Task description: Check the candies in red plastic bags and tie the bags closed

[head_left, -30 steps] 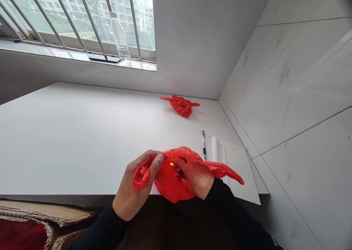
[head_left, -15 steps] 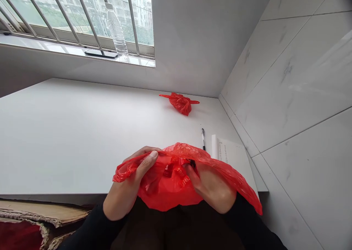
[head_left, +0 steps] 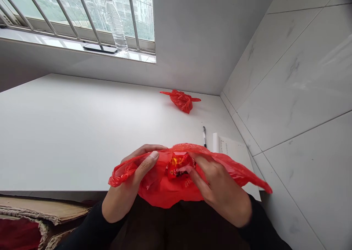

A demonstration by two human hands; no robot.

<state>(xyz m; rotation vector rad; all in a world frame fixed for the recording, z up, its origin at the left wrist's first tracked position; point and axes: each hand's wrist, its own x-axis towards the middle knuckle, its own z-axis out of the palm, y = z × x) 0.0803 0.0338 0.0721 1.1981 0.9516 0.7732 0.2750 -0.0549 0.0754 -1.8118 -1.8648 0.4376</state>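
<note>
A thin red plastic bag (head_left: 165, 196) is spread wide at the front edge of the table. My left hand (head_left: 137, 176) is closed on its left rim, thumb on the near side and fingers behind the film. Inside the bag's mouth is a shiny red packet (head_left: 177, 165) with gold and dark printing. My right hand (head_left: 217, 184) reaches into the mouth, its thumb and fingers pinching the right end of that packet. The fingertips are partly hidden by the packet and the film.
A second, knotted red bag (head_left: 183, 101) lies at the back of the white table (head_left: 82, 132). A pen (head_left: 204, 136) and an open notebook (head_left: 238, 152) lie to the right. On the windowsill are a bottle (head_left: 117, 26) and a phone (head_left: 100, 49). Cardboard (head_left: 41, 207) stands lower left.
My right hand has drawn back from deeper in the bag, and the red packet now shows at its fingers. My left hand keeps its hold on the rim.
</note>
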